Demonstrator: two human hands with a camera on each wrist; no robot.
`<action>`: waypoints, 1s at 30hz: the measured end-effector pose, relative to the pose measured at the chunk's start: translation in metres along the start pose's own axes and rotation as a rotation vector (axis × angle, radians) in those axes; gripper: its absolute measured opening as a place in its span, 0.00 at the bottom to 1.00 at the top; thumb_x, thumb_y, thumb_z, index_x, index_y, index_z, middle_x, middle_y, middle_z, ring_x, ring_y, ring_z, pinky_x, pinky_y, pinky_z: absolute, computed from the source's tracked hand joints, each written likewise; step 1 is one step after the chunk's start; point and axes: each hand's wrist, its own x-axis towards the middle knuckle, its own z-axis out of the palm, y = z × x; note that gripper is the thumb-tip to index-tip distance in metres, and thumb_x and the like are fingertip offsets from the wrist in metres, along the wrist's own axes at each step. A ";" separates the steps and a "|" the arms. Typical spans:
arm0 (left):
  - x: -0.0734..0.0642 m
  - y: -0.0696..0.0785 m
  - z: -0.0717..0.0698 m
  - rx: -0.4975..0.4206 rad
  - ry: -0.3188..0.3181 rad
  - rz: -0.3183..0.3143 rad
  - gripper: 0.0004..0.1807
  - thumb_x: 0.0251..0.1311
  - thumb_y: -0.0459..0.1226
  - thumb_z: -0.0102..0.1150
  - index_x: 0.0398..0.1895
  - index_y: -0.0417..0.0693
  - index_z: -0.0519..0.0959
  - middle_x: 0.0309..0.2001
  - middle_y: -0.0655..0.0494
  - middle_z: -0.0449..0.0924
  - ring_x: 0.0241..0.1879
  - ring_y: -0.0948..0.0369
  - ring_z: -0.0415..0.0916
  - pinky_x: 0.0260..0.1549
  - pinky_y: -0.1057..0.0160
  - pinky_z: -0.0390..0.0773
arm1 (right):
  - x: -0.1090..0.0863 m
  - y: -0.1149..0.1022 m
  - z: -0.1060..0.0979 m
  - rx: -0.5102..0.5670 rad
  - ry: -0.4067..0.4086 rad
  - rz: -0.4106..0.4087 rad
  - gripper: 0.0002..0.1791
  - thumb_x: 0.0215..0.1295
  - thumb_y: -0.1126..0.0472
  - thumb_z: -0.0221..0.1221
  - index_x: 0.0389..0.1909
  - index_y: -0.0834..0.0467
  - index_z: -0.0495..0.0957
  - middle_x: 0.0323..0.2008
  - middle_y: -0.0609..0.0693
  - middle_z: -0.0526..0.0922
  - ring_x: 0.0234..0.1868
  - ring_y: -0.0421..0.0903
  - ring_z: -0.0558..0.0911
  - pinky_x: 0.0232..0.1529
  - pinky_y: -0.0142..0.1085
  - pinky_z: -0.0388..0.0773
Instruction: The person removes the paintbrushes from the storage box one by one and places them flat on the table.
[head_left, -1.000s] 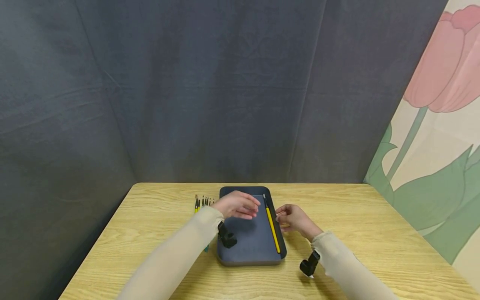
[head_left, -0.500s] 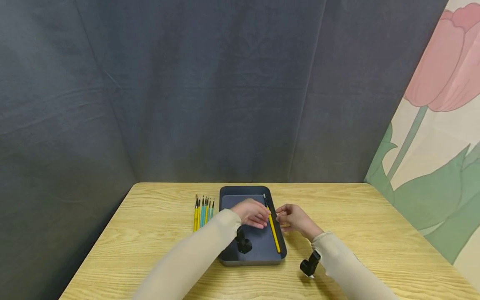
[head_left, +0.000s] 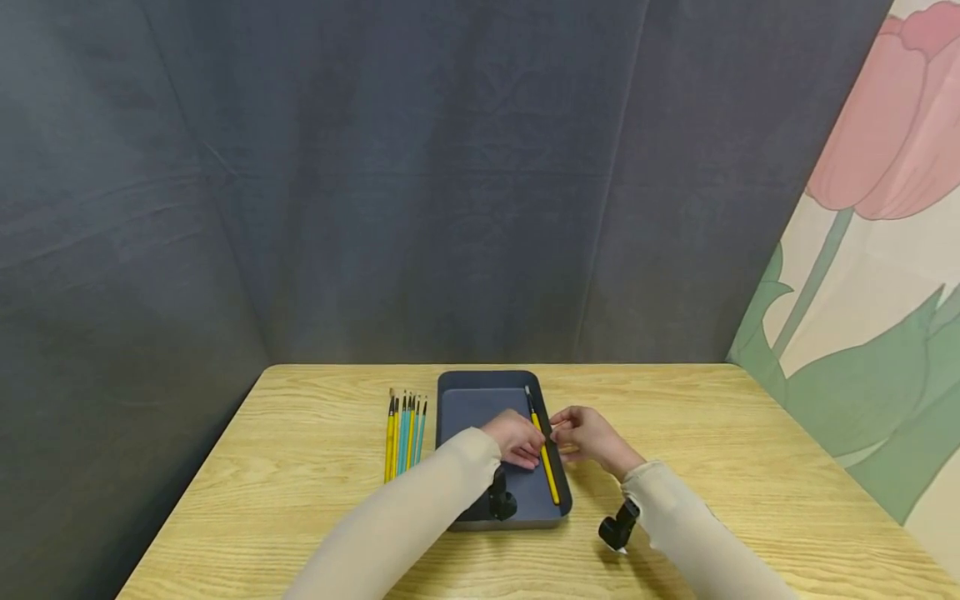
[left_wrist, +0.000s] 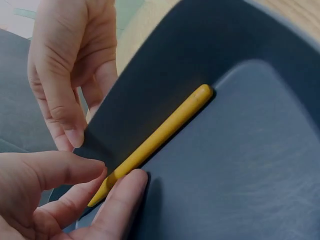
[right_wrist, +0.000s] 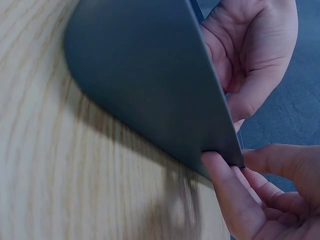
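A yellow-handled paintbrush (head_left: 551,472) lies along the right inner wall of a dark blue-grey tray (head_left: 480,381). My left hand (head_left: 516,439) reaches down into the tray and pinches the brush around mid-length. In the left wrist view, fingertips (left_wrist: 134,182) sit on both sides of the yellow handle, which still lies low against the wall. My right hand (head_left: 595,439) holds the tray's right edge from outside. The right wrist view has one of its fingers (right_wrist: 214,162) against the outer wall and another at the rim. The brush's bristles are out of the left wrist view.
Several yellow and teal paintbrushes (head_left: 405,433) lie side by side on the wooden table (head_left: 315,467), left of the tray; the left sleeve (head_left: 405,517) covers their near ends. A dark curtain (head_left: 450,183) hangs behind the table, and a tulip-patterned panel (head_left: 862,333) stands at the right.
My left hand has moved right and down, from above the tray's middle to the yellow paintbrush. The right hand stays at the tray's edge. More of the brushes at the left now show.
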 end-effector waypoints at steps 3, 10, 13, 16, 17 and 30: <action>0.003 0.000 0.002 -0.004 0.026 -0.002 0.08 0.56 0.24 0.59 0.38 0.34 0.82 0.28 0.45 0.81 0.22 0.58 0.77 0.35 0.59 0.87 | 0.000 -0.001 0.000 0.005 -0.002 -0.001 0.14 0.65 0.76 0.53 0.51 0.73 0.69 0.37 0.58 0.78 0.34 0.45 0.80 0.37 0.43 0.86; 0.011 -0.001 0.009 -0.002 0.084 0.011 0.06 0.52 0.21 0.59 0.30 0.34 0.83 0.23 0.48 0.80 0.21 0.59 0.78 0.30 0.62 0.86 | 0.001 -0.001 -0.001 0.006 -0.007 -0.001 0.14 0.66 0.75 0.53 0.52 0.73 0.69 0.36 0.58 0.77 0.34 0.45 0.79 0.37 0.44 0.86; 0.015 -0.003 0.013 0.015 0.111 0.022 0.05 0.50 0.20 0.60 0.25 0.35 0.80 0.21 0.49 0.79 0.19 0.60 0.78 0.26 0.63 0.86 | 0.000 -0.001 -0.001 0.007 -0.009 -0.004 0.14 0.65 0.75 0.53 0.52 0.73 0.69 0.36 0.58 0.78 0.33 0.45 0.80 0.36 0.43 0.86; 0.018 -0.004 0.015 0.035 0.130 0.041 0.08 0.48 0.19 0.63 0.22 0.37 0.78 0.20 0.49 0.79 0.18 0.60 0.78 0.23 0.64 0.85 | -0.001 -0.001 -0.001 0.004 -0.017 -0.016 0.15 0.65 0.75 0.53 0.52 0.74 0.69 0.36 0.59 0.78 0.33 0.45 0.80 0.35 0.43 0.86; 0.019 -0.005 0.016 0.044 0.135 0.048 0.08 0.47 0.19 0.64 0.21 0.37 0.78 0.20 0.49 0.79 0.18 0.60 0.78 0.22 0.64 0.85 | -0.001 -0.002 -0.002 0.003 -0.021 -0.022 0.15 0.65 0.75 0.53 0.52 0.75 0.68 0.36 0.59 0.78 0.33 0.45 0.80 0.34 0.43 0.86; 0.022 -0.003 0.017 0.135 0.155 0.075 0.11 0.43 0.18 0.67 0.21 0.38 0.76 0.20 0.49 0.80 0.18 0.58 0.81 0.18 0.65 0.84 | -0.001 -0.002 -0.003 0.014 -0.036 -0.031 0.15 0.64 0.75 0.53 0.52 0.75 0.68 0.35 0.57 0.78 0.32 0.44 0.79 0.33 0.41 0.86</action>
